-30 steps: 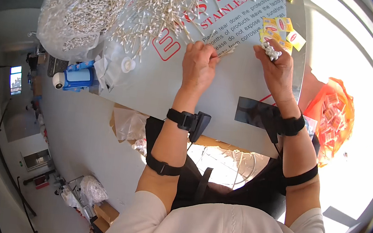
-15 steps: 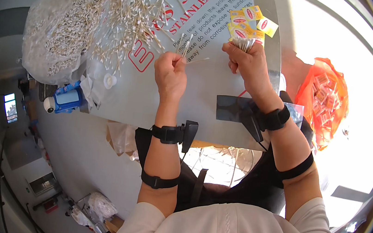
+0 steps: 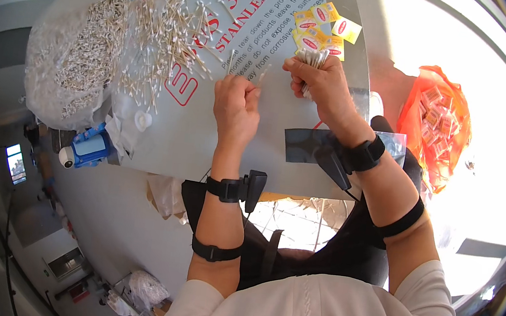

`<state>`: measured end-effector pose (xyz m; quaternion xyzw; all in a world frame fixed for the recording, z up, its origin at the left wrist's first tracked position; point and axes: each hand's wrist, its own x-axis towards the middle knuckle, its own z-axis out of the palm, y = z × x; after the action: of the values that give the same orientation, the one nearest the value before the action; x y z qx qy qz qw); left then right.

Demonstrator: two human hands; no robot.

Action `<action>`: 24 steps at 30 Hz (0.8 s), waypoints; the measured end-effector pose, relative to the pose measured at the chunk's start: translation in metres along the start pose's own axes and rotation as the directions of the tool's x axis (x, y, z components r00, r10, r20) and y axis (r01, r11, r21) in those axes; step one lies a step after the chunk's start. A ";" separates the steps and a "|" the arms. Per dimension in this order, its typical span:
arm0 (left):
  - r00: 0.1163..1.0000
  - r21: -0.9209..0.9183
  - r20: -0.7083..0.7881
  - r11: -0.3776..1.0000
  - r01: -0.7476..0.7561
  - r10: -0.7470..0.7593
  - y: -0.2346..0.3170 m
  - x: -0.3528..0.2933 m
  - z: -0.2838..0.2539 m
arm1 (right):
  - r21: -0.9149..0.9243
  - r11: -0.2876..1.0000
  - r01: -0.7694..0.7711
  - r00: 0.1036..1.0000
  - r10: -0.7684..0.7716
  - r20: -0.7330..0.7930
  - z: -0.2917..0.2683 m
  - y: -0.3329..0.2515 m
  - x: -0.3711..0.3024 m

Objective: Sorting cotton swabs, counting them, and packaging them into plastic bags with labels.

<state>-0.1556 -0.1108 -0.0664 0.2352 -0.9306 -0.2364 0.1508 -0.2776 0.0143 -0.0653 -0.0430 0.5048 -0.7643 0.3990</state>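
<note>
My right hand (image 3: 330, 92) is closed around a thick bundle of cotton swabs (image 3: 311, 56), their white tips standing up above the fist. To its left, my left hand (image 3: 236, 112) is pinched over the table, with thin cotton swabs (image 3: 232, 62) showing past the fingertips. One of these is smeared by motion, and how many the fingers hold is hidden. Beyond the left hand, a loose heap of cotton swabs (image 3: 165, 27) spreads over the table (image 3: 234, 156). Just past the right hand lie several small yellow and white packets or cards (image 3: 319, 30).
A clear plastic bag (image 3: 57, 58) full of swabs sits at the far left. Near it are a small white cap (image 3: 142, 121) and a blue bottle (image 3: 90, 144). A dark film strip (image 3: 300, 146) lies by my right wrist. Right of the table is an orange bag (image 3: 415, 121) of small packs.
The view has shifted slightly, so the table appears farther left. My left hand has moved a little right across the table, and its swabs sit differently. My right hand still grips its bundle.
</note>
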 end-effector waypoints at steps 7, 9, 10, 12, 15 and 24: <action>0.993 -0.383 -0.064 0.921 0.070 -0.102 0.023 -0.004 0.001 | 0.029 0.997 0.073 0.984 -0.076 0.160 0.008 0.003 -0.003; 0.997 -0.430 -0.072 0.903 -0.002 -0.032 0.029 -0.004 0.003 | 0.116 0.977 0.180 0.958 -0.201 0.204 0.014 0.005 -0.006; 0.997 -0.429 -0.073 0.903 -0.004 -0.031 0.031 -0.003 0.002 | 0.118 0.976 0.181 0.958 -0.202 0.204 0.014 0.007 -0.004; 0.987 -0.330 -0.153 0.940 -0.090 0.040 0.039 -0.002 0.000 | 0.042 0.962 0.270 0.932 -0.272 0.240 0.012 0.010 -0.002; 0.964 -0.382 -0.267 0.919 -0.095 -0.012 0.052 -0.005 -0.010 | -0.210 0.834 0.510 0.853 -0.458 0.251 0.008 0.008 -0.004; 0.943 0.245 -0.110 0.928 -0.280 0.314 0.045 -0.014 -0.013 | -0.508 0.733 0.453 0.889 -0.417 0.191 0.006 0.020 0.003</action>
<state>-0.1558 -0.0732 -0.0348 0.1239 -0.9625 -0.0857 0.2254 -0.2655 0.0049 -0.0796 -0.2945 0.6618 -0.6608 0.1965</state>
